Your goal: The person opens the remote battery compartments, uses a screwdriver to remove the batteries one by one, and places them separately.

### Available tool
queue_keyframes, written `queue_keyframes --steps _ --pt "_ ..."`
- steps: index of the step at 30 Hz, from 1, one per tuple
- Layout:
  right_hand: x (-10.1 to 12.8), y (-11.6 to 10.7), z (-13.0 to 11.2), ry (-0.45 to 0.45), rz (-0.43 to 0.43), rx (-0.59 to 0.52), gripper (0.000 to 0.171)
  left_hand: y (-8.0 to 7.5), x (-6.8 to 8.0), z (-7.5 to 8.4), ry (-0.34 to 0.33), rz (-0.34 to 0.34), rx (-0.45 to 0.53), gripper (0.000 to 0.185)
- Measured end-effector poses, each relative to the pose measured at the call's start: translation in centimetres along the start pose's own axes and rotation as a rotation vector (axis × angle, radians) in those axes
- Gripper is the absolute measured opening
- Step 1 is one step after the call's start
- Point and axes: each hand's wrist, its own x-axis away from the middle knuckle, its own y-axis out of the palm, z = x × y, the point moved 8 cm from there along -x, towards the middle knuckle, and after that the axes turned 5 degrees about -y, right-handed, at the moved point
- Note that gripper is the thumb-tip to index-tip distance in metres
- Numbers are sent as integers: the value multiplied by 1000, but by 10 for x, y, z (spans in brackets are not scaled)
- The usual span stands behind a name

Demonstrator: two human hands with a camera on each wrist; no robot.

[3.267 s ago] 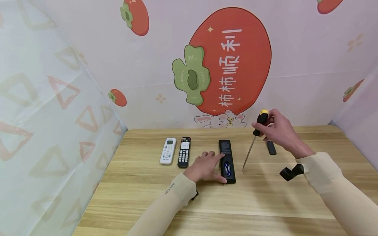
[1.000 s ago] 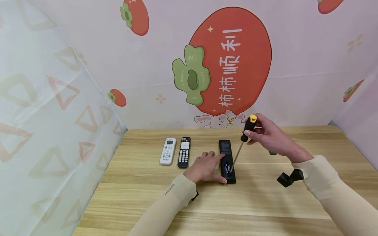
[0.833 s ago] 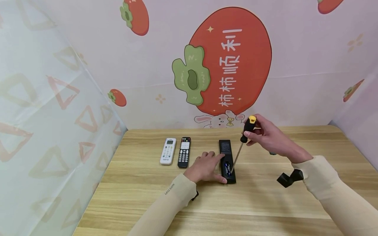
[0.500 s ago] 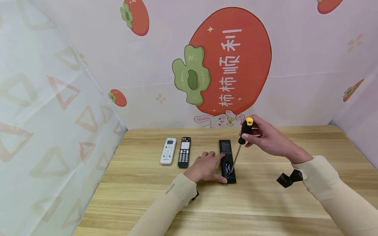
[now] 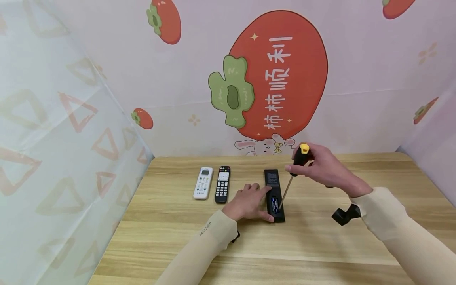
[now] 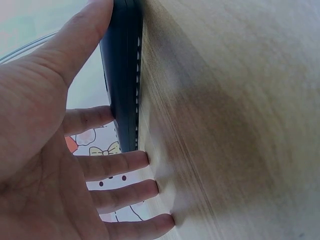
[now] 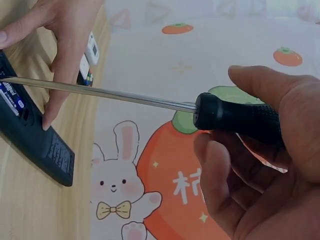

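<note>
A black remote (image 5: 274, 194) lies face down on the wooden counter (image 5: 320, 245), its battery bay open. The left hand (image 5: 248, 204) rests flat-fingered against the remote's left edge, apparently steadying it. The right hand (image 5: 322, 168) grips a screwdriver (image 5: 294, 169) by its handle, the tip angled down into the bay, seemingly to pry at a battery.

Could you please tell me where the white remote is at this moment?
In the head view the white remote lies on the table's far left, beside the black button remote, left of the left hand.
</note>
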Motion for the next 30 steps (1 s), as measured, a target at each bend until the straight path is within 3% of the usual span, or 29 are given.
queue_keyframes --steps 13,30 --pt "-5 5 22 103 -84 -137 21 2 -1 -2 -9 0 11 99" --pt "1 7 17 69 -46 -142 22 2 1 -2 -10 -8 14 99"
